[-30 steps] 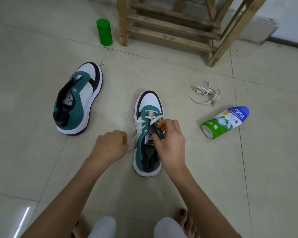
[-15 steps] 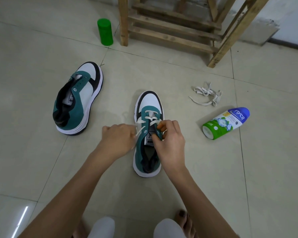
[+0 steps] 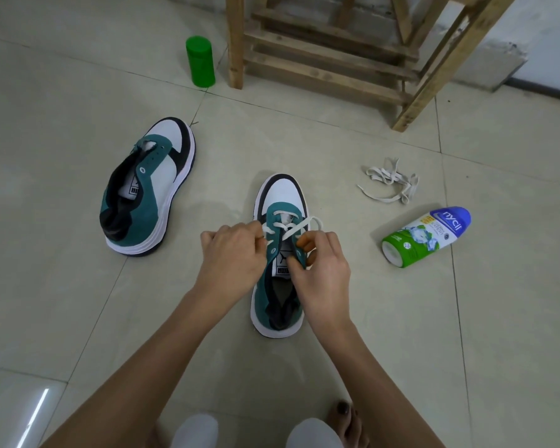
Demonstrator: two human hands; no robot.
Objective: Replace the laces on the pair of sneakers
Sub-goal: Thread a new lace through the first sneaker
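Both hands work at the near sneaker [image 3: 283,197], which stands upright on the tiled floor [image 3: 62,302] with its white toe pointing away from the person. The left hand [image 3: 232,255] is curled tight against the shoe's left eyelet row, and a strand of the cream lace [image 3: 299,225] runs into its fingers [image 3: 256,232] (the grip itself is hidden behind the knuckles). The right hand [image 3: 322,273] pinches the lace between thumb and forefinger at the right eyelet row, with a small loop standing just beyond them. The lace crosses only the eyelets nearest the toe.

Well left of the left hand's fingers stands the second sneaker [image 3: 149,189], unlaced. Beyond and right of the right hand's fingers a loose lace [image 3: 390,185] sits in a heap, and nearer lies a toppled green-and-blue bottle [image 3: 425,236]. Far beyond both hands stand a green canister [image 3: 200,61] and a wooden frame [image 3: 320,63].
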